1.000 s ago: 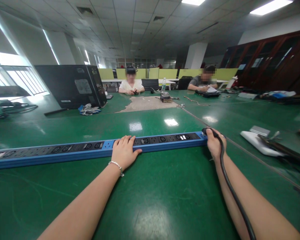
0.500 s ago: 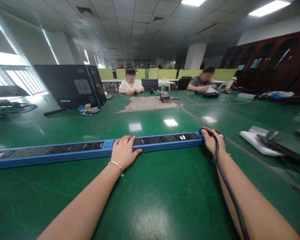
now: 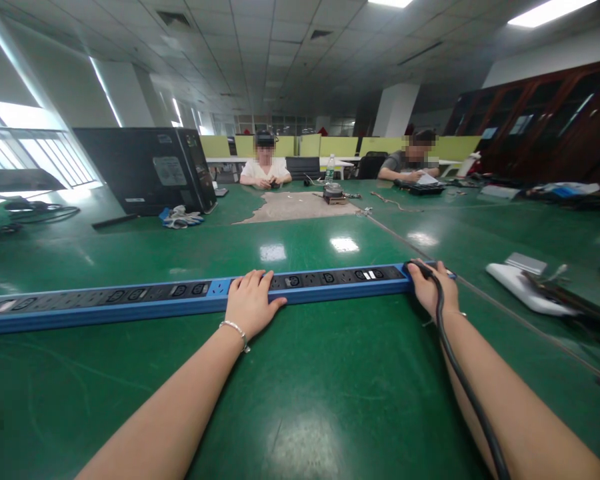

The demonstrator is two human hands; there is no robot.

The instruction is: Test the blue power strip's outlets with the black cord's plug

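A long blue power strip with black socket faces lies across the green table, running out of view at the left. My left hand is wrapped over its middle, fingers on top and thumb along the near side, just right of a blue socket. At the strip's right end, my right hand grips around the end where the cord comes out; its fingertips are partly hidden. The thick black cord hangs from there along my right forearm toward the bottom edge.
A black computer case stands at the back left, with work gloves beside it. White and dark parts lie to the right. Two people sit across the green table, near a water bottle.
The whole scene has shifted slightly to the right in view. Both hands keep the same places on the power strip.
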